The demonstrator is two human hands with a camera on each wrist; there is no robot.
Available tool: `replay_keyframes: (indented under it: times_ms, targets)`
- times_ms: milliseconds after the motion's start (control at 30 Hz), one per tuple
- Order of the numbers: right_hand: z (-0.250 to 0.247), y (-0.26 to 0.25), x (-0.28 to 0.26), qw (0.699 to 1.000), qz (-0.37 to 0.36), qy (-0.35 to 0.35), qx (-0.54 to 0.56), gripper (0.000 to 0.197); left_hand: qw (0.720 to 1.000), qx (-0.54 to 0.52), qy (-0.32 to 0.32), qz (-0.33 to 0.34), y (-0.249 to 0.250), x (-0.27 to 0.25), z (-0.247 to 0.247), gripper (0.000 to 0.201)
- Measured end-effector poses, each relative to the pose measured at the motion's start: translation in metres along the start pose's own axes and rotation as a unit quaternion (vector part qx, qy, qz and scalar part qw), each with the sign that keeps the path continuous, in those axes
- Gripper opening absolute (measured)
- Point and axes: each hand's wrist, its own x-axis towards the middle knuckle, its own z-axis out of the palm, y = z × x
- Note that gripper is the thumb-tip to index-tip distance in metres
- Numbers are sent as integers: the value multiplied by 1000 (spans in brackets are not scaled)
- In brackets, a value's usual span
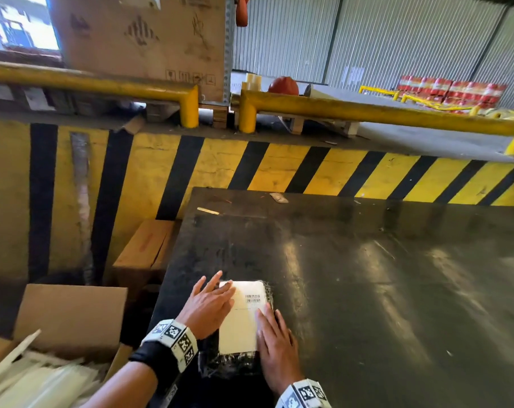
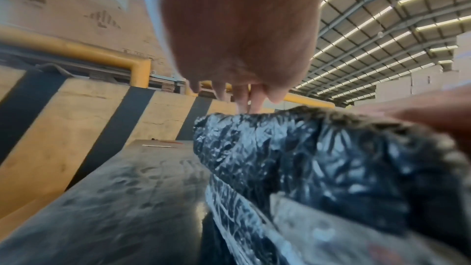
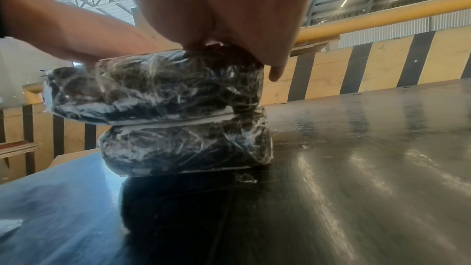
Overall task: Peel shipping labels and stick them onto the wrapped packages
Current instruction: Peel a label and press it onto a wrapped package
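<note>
A black package (image 1: 235, 363) wrapped in clear film lies on the dark table (image 1: 382, 290) near its front left corner. The right wrist view shows it stacked on a second wrapped package (image 3: 183, 148). A white shipping label (image 1: 242, 319) with a barcode covers the top package. My left hand (image 1: 208, 304) lies flat on the label's left edge, fingers straight. My right hand (image 1: 276, 346) presses flat on the label's right side. In the left wrist view the fingers (image 2: 242, 96) reach over the package top (image 2: 305, 158).
An open cardboard box (image 1: 70, 319) with white backing strips (image 1: 38, 378) stands at the lower left, a closed carton (image 1: 144, 248) beyond it. A yellow-and-black striped wall (image 1: 249, 166) rises behind the table, with yellow rails (image 1: 367, 110) above. Small scraps (image 1: 277, 197) lie at the table's far edge.
</note>
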Motion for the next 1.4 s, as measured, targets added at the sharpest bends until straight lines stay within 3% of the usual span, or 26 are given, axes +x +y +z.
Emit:
replay_keyframes:
  times_ms: [67,133,167,267,333,467,533,633,700,767,900,967,1067,1233,1400]
  targets:
    - [0,1,2,1000,0,-3,-2,101,999,18,-38,28,8,10,2,99]
    - [0,1,2,1000,-2,-1,-1,100,998,5,-56,-4,8,15,8,111]
    - [0,1,3,1000,-3,4,-2,103,998,-13,-51,-38,5,14,10,106]
    - [4,1,1,1000,-2,15,2,105,989,-61,-37,-131,-8,-1,16,63]
    - [5,1,0,1000,-4,23,19,102,984,-82,-25,-157,-12,-16,18,60]
    - [3,0,-2,998,2,39,49,99,970,-153,-57,-181,-1,-51,24,103]
    - [1,2,-4,996,29,39,70,91,962,-201,-65,-175,11,-62,27,111]
    - [-2,13,-10,985,95,26,140,89,931,-329,-28,-155,23,-67,34,131]
    - [-7,21,-18,975,108,4,195,85,924,-354,-17,-143,27,-68,38,142]
    - [-16,24,-26,968,120,-20,221,74,931,-335,-37,-136,32,-69,37,137]
    - [-31,31,-36,952,134,-29,274,70,927,-340,-67,-141,44,-69,34,89]
    - [-36,32,-42,949,138,-23,283,66,925,-346,-73,-136,44,-68,34,75]
    - [-45,31,-54,941,150,4,304,60,954,-252,-103,-128,41,-67,40,50]
    - [-75,23,-82,925,157,64,339,52,980,-34,-175,-92,40,-65,52,55]
    - [-107,29,-136,920,151,99,349,50,982,3,-150,-117,64,-66,47,61]
